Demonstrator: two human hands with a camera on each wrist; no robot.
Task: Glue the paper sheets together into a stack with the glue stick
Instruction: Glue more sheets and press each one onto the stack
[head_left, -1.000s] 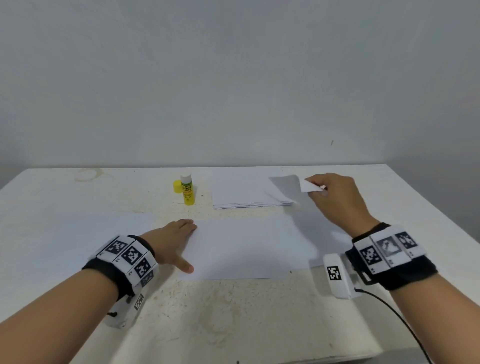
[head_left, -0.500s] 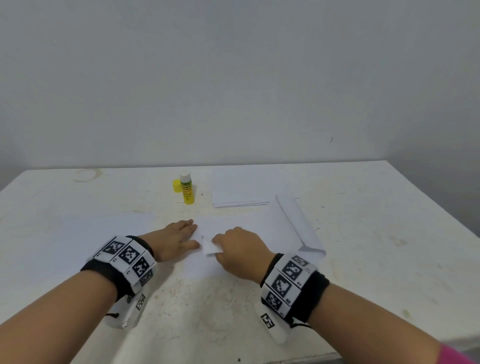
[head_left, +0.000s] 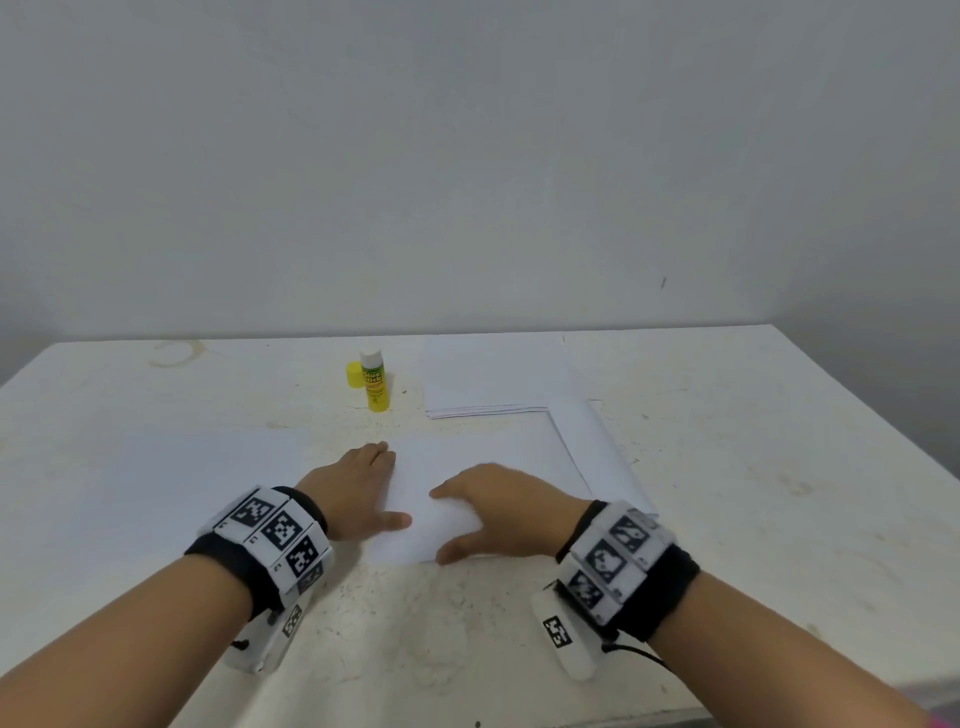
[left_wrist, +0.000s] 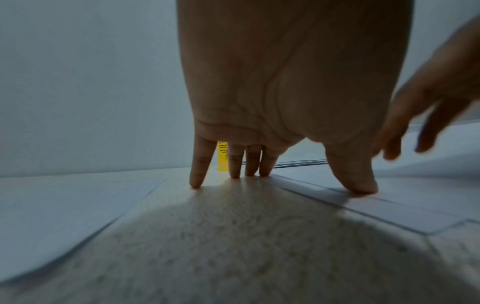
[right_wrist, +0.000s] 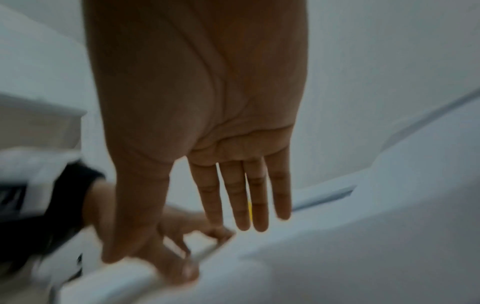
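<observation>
White table against a bare grey wall, and both your hands are flat. Your left hand presses the left edge of the sheet, thumb on the paper. Your right hand spreads straight-fingered over it, holding nothing. Behind stand the uncapped glue stick, its cap and the paper pile.

I seem to be in a bare recording or lab-style workroom rather than a home: a plain grey-white painted wall rises straight behind the worn, stained white tabletop I work at, and black wrist straps with black-and-white square tracking markers wrap my forearms.
</observation>
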